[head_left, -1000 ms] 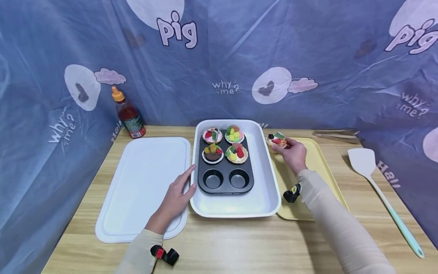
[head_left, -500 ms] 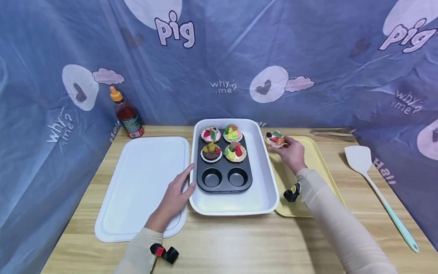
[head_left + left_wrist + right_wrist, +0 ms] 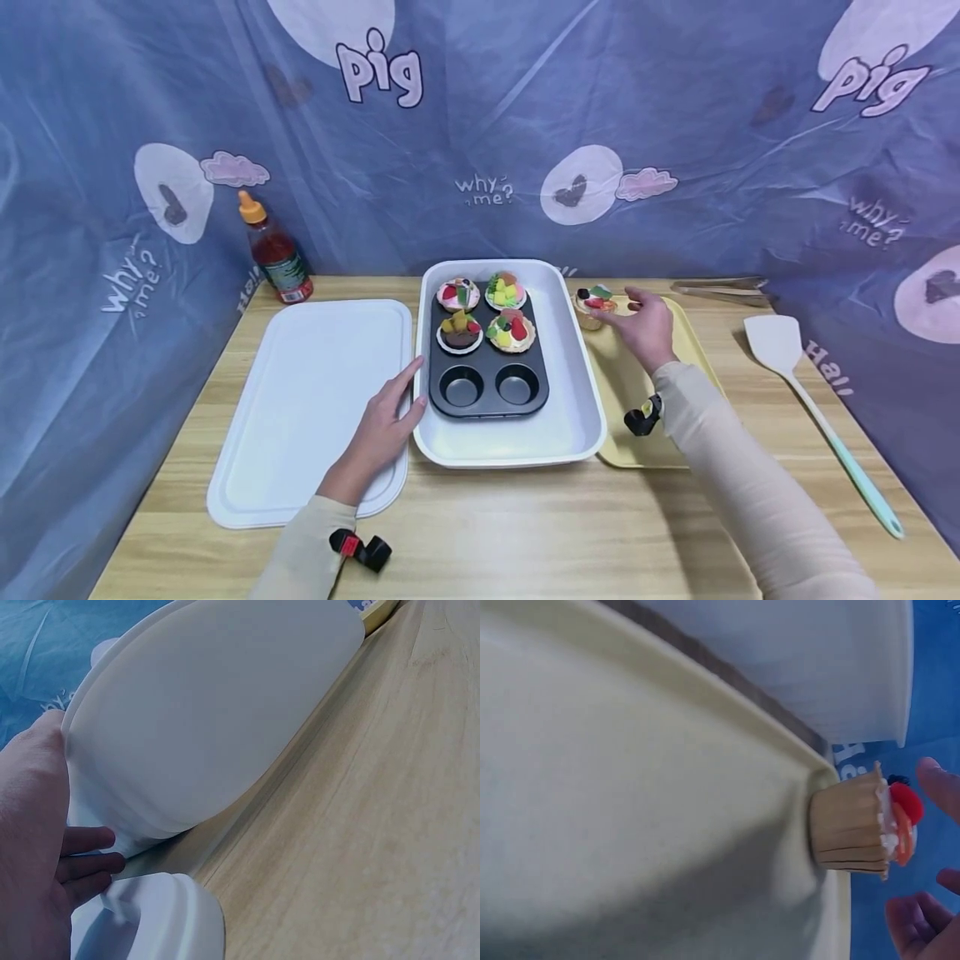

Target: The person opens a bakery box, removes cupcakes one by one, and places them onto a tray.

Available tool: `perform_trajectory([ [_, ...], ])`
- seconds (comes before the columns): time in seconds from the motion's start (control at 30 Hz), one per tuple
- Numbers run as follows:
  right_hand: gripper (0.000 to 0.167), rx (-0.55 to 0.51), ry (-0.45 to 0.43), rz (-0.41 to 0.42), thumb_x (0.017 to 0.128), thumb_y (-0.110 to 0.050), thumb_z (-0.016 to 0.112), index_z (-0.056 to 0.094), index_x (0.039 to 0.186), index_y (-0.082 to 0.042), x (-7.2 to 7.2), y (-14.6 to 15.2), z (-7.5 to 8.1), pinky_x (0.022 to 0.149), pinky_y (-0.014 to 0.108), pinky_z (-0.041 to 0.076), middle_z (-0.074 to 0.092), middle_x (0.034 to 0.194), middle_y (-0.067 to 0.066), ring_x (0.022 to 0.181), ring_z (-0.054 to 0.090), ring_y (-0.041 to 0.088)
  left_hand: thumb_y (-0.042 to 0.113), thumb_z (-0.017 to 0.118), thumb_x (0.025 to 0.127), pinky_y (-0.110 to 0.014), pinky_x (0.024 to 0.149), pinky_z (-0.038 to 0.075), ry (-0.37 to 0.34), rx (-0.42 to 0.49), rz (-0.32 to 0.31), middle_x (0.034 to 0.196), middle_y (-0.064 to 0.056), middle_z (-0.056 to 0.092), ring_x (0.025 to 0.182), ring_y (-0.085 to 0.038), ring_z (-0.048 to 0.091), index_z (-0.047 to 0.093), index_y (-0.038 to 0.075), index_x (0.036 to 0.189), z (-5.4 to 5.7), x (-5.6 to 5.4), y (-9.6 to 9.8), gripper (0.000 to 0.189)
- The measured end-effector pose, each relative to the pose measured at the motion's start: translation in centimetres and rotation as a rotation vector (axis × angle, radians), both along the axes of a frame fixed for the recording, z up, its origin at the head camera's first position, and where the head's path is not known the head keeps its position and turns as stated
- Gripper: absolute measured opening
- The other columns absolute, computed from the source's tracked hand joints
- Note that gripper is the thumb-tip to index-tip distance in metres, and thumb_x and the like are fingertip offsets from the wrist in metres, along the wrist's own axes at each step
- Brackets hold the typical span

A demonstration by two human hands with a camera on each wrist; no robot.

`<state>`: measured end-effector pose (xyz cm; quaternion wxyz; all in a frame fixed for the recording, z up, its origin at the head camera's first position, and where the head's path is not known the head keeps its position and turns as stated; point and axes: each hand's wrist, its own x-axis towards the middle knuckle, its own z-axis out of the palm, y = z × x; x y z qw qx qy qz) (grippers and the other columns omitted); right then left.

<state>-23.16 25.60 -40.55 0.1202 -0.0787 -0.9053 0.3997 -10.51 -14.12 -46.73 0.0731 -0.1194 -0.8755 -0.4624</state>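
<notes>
My left hand [image 3: 378, 433] lies against the left side of a deep white pan [image 3: 510, 446], its fingers extended along the rim. In that pan is a dark muffin tin [image 3: 487, 392] with several fruit-topped tarts, among them a chocolate one [image 3: 459, 333]; its two nearest cups hold nothing. A fruit-topped cupcake [image 3: 851, 825] in a pleated tan case stands upright at the far left corner of the yellow tray [image 3: 622, 442]. Beside it, my right hand [image 3: 647, 329] has thumb and fingers spread; the right wrist view shows them apart from the cupcake.
A white lidlike tray [image 3: 315, 400] lies left of the pan, under my left forearm. Behind it stands a sauce bottle [image 3: 279, 258] with an orange cap. Metal tongs [image 3: 720, 290] lie at the back right, and a white spatula [image 3: 776, 343] with a mint handle at far right.
My right hand has let go of the cupcake, which now stands on the yellow tray, and its fingers have spread. My left hand stays at the pan's side. The head view has shifted slightly.
</notes>
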Motion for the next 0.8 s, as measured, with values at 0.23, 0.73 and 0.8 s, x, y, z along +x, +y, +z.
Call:
perform_trajectory([
  [0.23,0.074,-0.026,0.078,0.011,0.079,-0.029,0.087,0.058,0.138,0.005,0.4,-0.9,1.5,0.102,0.051,0.051,0.06,0.138,0.026,0.123,0.06,0.043,0.022,0.06,0.099,-0.057,0.118,0.035,-0.007,-0.003,-0.004,0.149,-0.02,0.052,0.139,-0.039,0.048,0.04,0.024,0.156,0.0,0.0,-0.1,0.061],
  [0.73,0.073,-0.207,0.008,0.132,0.081,-0.026,0.085,0.054,0.141,0.003,1.9,-5.8,4.2,0.105,0.047,0.052,0.06,0.137,0.024,0.124,0.06,0.039,0.023,0.06,0.099,-0.056,0.118,0.035,-0.011,-0.001,-0.008,0.15,-0.02,0.051,0.14,-0.038,0.048,0.041,0.023,0.156,0.2,0.1,-0.1,0.06],
  [0.8,0.073,-0.227,0.005,0.145,0.081,-0.026,0.085,0.054,0.141,0.002,1.9,-6.5,4.3,0.105,0.046,0.052,0.06,0.137,0.024,0.124,0.06,0.039,0.023,0.059,0.099,-0.056,0.118,0.035,-0.012,-0.003,-0.009,0.15,-0.02,0.051,0.14,-0.039,0.048,0.041,0.022,0.156,0.2,0.2,-0.1,0.06],
])
